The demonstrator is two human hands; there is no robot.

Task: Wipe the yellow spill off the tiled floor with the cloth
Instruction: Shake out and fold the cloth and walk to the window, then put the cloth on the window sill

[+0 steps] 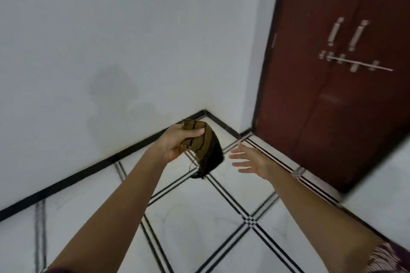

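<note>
Where the wall [111, 29] meets the floor [199, 217] along a black skirting [88, 173], a corner closes the far side, with a door [332, 106] at right. Near floor lies open. The left hand [177, 142] grips the bunched cloth [206, 150] above the floor. Just right of it, apart, the right hand [250, 159] is spread, fingers straight.

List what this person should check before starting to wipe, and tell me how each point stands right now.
1. Cloth held securely: the left hand grips the cloth bunched up. Ok.
2. Other hand free: the right hand is open and holds nothing. Ok.
3. Spill located: no yellow patch shows on the visible tiled floor. Cannot tell.
4. Cloth down on the floor: it hangs in the air. Not ok.
5. Cloth fit for wiping: its lower part looks dark, whether wet or dirty is unclear. Cannot tell.
</note>
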